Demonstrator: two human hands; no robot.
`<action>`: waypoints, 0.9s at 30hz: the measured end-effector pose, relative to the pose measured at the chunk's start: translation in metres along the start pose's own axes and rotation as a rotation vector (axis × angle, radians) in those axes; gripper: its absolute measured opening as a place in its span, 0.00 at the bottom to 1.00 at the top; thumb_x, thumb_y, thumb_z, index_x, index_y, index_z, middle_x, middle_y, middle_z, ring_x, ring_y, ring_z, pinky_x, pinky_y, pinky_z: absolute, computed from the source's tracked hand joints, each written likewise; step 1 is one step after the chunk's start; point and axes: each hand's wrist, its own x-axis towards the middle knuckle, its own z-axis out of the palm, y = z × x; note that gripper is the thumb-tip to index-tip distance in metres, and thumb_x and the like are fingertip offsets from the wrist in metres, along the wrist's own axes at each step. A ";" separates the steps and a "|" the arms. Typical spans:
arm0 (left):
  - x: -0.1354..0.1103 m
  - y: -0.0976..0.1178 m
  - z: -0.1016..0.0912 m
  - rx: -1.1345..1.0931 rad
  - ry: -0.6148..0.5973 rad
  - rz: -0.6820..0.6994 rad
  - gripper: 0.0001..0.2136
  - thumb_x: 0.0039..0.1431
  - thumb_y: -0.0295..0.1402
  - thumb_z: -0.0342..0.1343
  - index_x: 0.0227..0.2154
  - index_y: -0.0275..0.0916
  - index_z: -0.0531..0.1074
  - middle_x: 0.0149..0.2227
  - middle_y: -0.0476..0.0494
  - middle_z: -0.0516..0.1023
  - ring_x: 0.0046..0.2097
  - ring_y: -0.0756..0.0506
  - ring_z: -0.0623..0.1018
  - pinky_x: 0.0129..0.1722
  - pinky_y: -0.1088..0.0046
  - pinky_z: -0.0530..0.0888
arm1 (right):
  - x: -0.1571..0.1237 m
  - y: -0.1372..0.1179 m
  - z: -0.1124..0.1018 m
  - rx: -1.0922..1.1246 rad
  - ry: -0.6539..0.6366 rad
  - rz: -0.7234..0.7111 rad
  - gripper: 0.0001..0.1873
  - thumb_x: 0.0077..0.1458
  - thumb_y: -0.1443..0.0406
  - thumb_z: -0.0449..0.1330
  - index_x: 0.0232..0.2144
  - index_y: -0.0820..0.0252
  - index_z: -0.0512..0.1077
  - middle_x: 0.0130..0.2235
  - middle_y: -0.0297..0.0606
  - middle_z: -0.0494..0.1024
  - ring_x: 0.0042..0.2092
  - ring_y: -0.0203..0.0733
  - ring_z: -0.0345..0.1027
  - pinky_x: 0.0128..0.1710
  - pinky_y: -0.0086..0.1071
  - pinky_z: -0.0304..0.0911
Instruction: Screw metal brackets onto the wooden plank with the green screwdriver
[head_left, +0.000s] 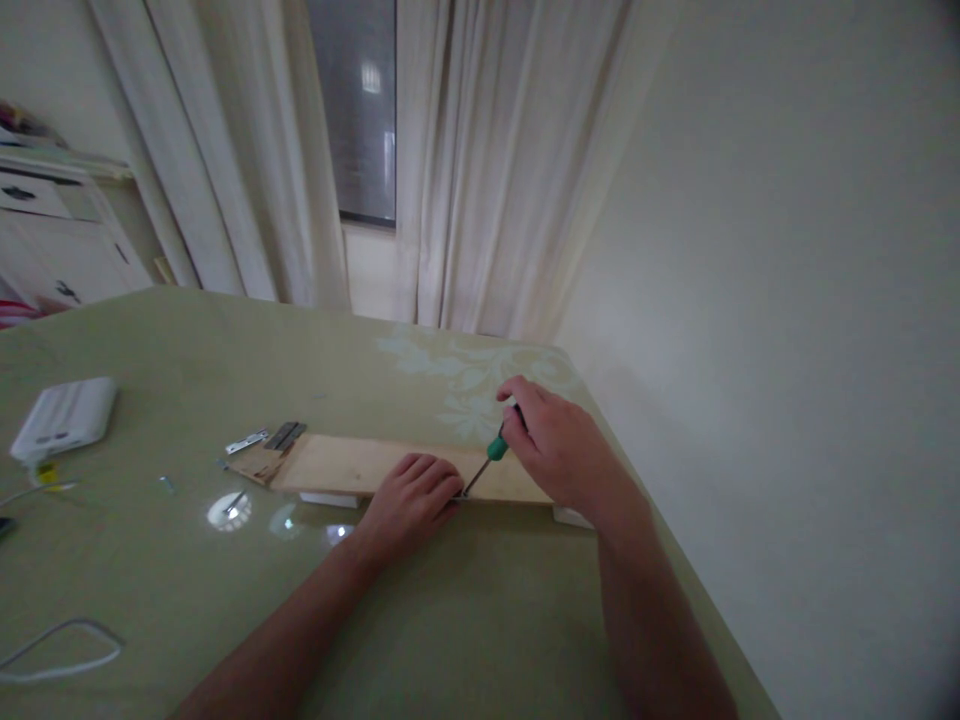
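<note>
My right hand [559,440] is closed around a screwdriver [496,448] with a green and dark handle. Its shaft slants down to the left, and the tip meets a small metal piece [463,496] at the front edge of a wooden board [337,462]. My left hand [415,492] rests on that board, fingers together and curled at the front edge beside the tip; the thumb is mostly hidden. White blocks [330,499] show under the board. By its left end lie a dark hinge [286,436] and a silver metal piece [246,441].
A small screw [166,484] and another thin metal piece [234,502] lie on the green tabletop [187,370]. Farther left are a white box-shaped device [66,416] and a white cable [67,672]. A wall [787,300] runs along the right side; curtains [510,180] hang behind.
</note>
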 end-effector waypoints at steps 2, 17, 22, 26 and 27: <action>-0.001 -0.001 0.001 0.003 0.013 0.010 0.05 0.66 0.32 0.61 0.44 0.40 0.75 0.42 0.43 0.81 0.43 0.41 0.76 0.45 0.63 0.70 | -0.004 -0.008 0.001 0.114 0.005 -0.161 0.11 0.70 0.65 0.49 0.50 0.57 0.69 0.45 0.39 0.81 0.44 0.42 0.73 0.41 0.32 0.57; -0.001 0.000 -0.003 -0.012 0.010 -0.009 0.04 0.68 0.32 0.59 0.43 0.40 0.77 0.42 0.42 0.82 0.43 0.42 0.78 0.45 0.63 0.72 | -0.012 -0.010 -0.005 0.000 -0.029 -0.086 0.11 0.73 0.60 0.49 0.50 0.55 0.68 0.39 0.37 0.82 0.38 0.42 0.74 0.32 0.33 0.51; -0.001 0.001 -0.004 0.019 0.072 0.012 0.06 0.70 0.32 0.56 0.40 0.40 0.77 0.40 0.40 0.82 0.44 0.40 0.78 0.46 0.61 0.73 | -0.019 -0.030 -0.006 -0.001 -0.023 -0.218 0.11 0.70 0.58 0.53 0.50 0.52 0.69 0.40 0.38 0.82 0.39 0.45 0.75 0.32 0.34 0.53; -0.001 0.001 -0.007 -0.004 0.006 0.000 0.05 0.70 0.33 0.58 0.44 0.39 0.76 0.43 0.42 0.82 0.44 0.42 0.78 0.46 0.62 0.72 | -0.014 -0.018 -0.006 -0.149 -0.007 0.048 0.19 0.73 0.49 0.47 0.47 0.52 0.71 0.31 0.38 0.81 0.30 0.46 0.73 0.28 0.35 0.48; -0.001 0.001 -0.008 -0.005 0.004 0.001 0.05 0.70 0.32 0.58 0.44 0.39 0.76 0.43 0.42 0.82 0.44 0.42 0.78 0.46 0.62 0.72 | -0.013 -0.015 -0.006 -0.155 -0.005 0.065 0.19 0.74 0.51 0.46 0.47 0.53 0.71 0.32 0.39 0.81 0.31 0.46 0.73 0.29 0.35 0.49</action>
